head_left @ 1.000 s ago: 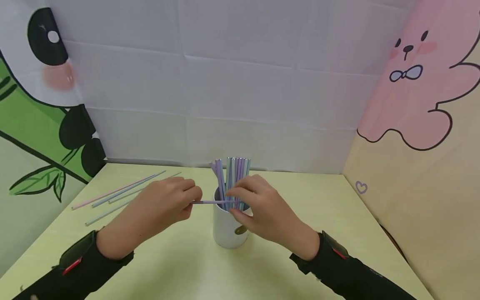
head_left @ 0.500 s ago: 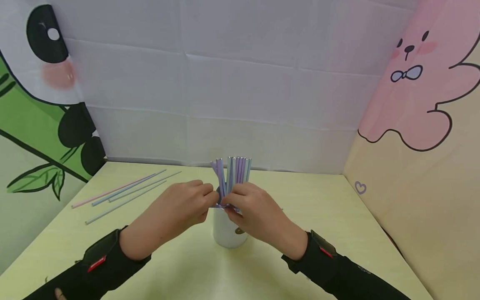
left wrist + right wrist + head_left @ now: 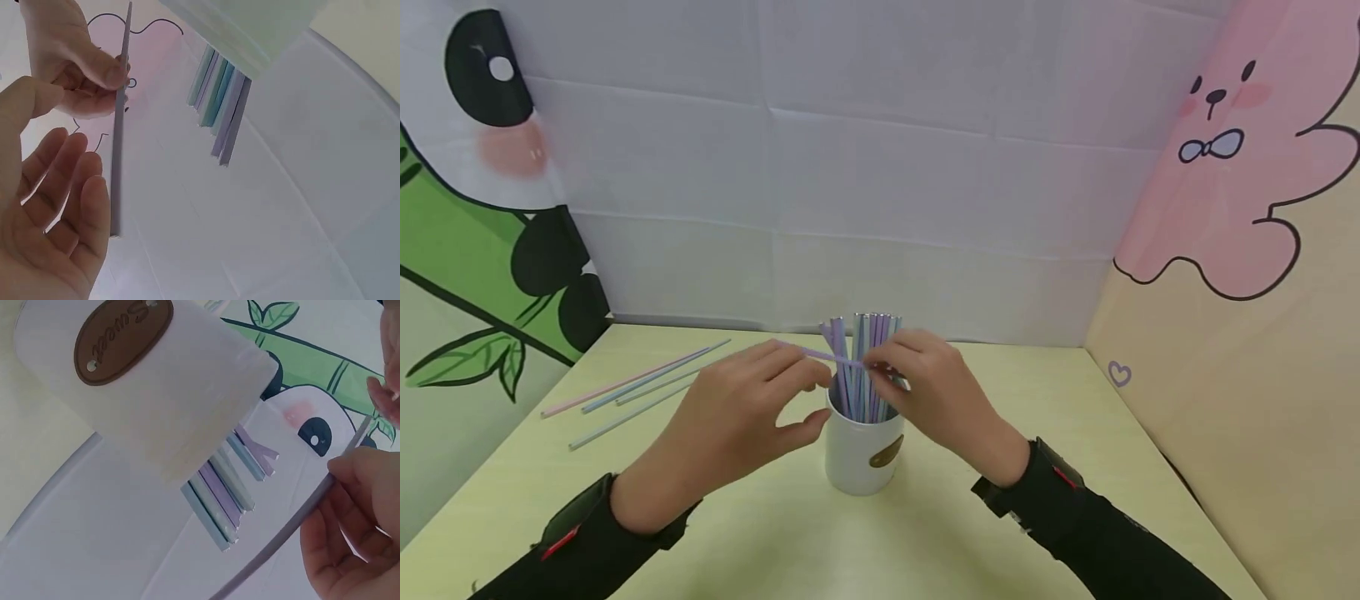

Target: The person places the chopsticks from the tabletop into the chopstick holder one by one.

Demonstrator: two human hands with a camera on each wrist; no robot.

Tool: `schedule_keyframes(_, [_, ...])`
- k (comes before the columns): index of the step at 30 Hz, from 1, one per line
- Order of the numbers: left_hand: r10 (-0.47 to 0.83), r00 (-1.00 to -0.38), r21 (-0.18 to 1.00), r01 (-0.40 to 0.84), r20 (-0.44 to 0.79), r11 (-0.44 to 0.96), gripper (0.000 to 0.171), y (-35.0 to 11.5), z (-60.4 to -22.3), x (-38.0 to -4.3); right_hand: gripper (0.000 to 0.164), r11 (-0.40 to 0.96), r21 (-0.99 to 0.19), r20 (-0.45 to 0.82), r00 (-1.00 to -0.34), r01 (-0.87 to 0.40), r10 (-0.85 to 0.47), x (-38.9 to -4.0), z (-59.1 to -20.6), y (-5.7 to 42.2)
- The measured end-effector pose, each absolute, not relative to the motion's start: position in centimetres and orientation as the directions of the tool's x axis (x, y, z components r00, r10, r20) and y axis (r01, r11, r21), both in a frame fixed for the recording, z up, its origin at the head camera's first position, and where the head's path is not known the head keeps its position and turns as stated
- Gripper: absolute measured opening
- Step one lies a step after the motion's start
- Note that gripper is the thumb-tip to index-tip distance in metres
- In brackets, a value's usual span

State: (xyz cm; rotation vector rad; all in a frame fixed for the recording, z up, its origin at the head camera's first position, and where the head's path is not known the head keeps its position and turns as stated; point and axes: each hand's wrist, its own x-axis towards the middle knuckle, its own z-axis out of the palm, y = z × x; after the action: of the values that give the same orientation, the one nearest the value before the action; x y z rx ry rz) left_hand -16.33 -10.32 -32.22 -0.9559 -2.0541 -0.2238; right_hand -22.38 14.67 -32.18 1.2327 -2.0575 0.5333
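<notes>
My right hand (image 3: 936, 392) pinches a purple straw (image 3: 275, 540) between thumb and fingers, above the right side of the white cup (image 3: 853, 458). In the head view the straw slants up to the left across the front of the cup's bundle. Beside the straw, my left hand (image 3: 748, 408) is left of the cup with thumb and fingers apart; the left wrist view shows its fingers (image 3: 94, 206) loosely bent, holding nothing. Several purple, blue and pale green straws (image 3: 868, 371) stand upright in the cup. A brown oval label (image 3: 124, 340) marks its side.
On the left of the table (image 3: 970, 533), several loose straws (image 3: 640, 379) lie side by side, pink, blue and pale green, partly behind my left hand. A white sheet (image 3: 880, 183) hangs behind the table, with cartoon-printed panels at both sides.
My left hand first slid right along the straw to the cup, then let go and drew back left with fingers opened. My right hand has raised the straw, which now tilts.
</notes>
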Motion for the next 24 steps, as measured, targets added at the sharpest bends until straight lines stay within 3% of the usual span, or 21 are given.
schedule_keyframes(3, [0.468,-0.372,-0.054,0.735,0.802,0.676,0.037,-10.3,-33.5,-16.9,0.013,0.430,-0.150,0.764,-0.381,-0.890,-0.521,-23.0,-31.3,15.3])
schedule_keyframes(6, [0.363,-0.433,0.098,0.743,0.825,0.663,0.041,-10.0,-35.6,-17.8,0.015,0.383,-0.283,0.794,-0.438,-0.880,-0.421,-23.5,-30.6,15.7])
schedule_keyframes(10, [0.235,-0.632,0.371,0.672,0.738,0.642,0.061,-9.5,-38.5,-19.1,0.017,0.312,-0.450,0.789,-0.536,-0.837,-0.300,-24.0,-30.0,15.9])
schedule_keyframes(13, [0.182,-0.805,0.601,0.552,0.564,0.578,0.086,-9.3,-40.3,-19.9,0.016,0.241,-0.568,0.751,-0.615,-0.787,-0.239,-24.3,-30.0,15.7])
schedule_keyframes(15, [0.175,-0.878,0.724,0.468,0.445,0.507,0.099,-9.1,-41.4,-20.6,0.016,0.194,-0.626,0.723,-0.655,-0.755,-0.218,-24.5,-30.1,15.6])
schedule_keyframes(19, [0.214,-0.924,0.829,0.378,0.316,0.412,0.114,-8.5,-43.2,-21.8,0.016,0.108,-0.701,0.677,-0.705,-0.705,-0.209,-25.1,-30.7,15.4])
schedule_keyframes(24, [0.263,-0.909,0.836,0.405,0.324,0.370,0.117,-7.4,-44.5,-22.9,0.016,0.068,-0.747,0.636,-0.741,-0.661,-0.216,-25.8,-31.6,15.2])
